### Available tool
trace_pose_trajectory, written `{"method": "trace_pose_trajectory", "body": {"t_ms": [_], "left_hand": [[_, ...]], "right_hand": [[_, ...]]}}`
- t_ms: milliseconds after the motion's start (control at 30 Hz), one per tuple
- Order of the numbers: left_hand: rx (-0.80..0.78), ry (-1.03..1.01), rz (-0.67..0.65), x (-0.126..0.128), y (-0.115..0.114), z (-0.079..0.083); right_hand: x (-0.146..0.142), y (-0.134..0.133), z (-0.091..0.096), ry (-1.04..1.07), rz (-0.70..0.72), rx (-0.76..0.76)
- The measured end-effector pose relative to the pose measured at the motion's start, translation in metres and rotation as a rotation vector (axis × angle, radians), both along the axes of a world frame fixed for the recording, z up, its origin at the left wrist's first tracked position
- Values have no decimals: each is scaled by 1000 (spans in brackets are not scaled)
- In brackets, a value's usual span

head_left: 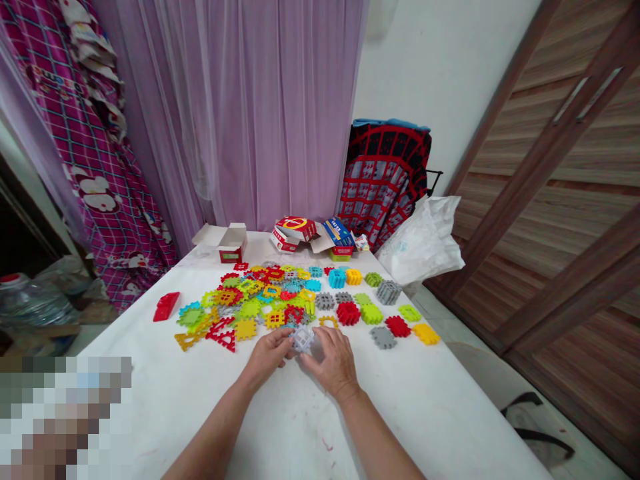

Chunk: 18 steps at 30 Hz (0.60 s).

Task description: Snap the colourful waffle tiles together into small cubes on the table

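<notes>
Both my hands meet over a small grey waffle-block piece (303,339) near the middle of the white table (440,407). My left hand (270,357) pinches the piece from its left side, and my right hand (334,362) closes on it from the right. Just beyond the hands lies a spread pile of coloured interlocking blocks (260,297) in red, yellow, green, blue and grey. Assembled cubes stand to the right of the pile: a red one (349,313), a green one (371,313), a blue one (337,278) and a grey one (389,292).
Opened cardboard boxes (300,233) sit at the table's far edge, with a white plastic bag (425,243) to their right. A flat red piece (166,306) lies alone at left. A purple curtain (250,113) hangs behind; a wooden door (560,200) is at right.
</notes>
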<state>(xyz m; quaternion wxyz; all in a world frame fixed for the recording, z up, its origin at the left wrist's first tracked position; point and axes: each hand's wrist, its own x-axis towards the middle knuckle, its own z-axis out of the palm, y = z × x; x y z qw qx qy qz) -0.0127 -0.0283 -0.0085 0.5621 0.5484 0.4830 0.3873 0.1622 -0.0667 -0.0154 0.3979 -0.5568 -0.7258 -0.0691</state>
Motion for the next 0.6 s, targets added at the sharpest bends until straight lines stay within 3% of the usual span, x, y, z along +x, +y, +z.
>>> {"method": "trace_pose_trajectory", "body": {"t_ms": [167, 300, 467, 600], "left_hand": [[34, 5, 7, 5, -1, 3], [255, 120, 148, -4, 5, 6], [768, 485, 361, -34, 30, 1], [970, 621, 393, -46, 45, -9]], "right_hand": [[0, -1, -4, 27, -50, 34], [16, -1, -8, 73, -174, 118], [91, 22, 14, 126, -407, 230], [161, 50, 52, 137, -735, 99]]}}
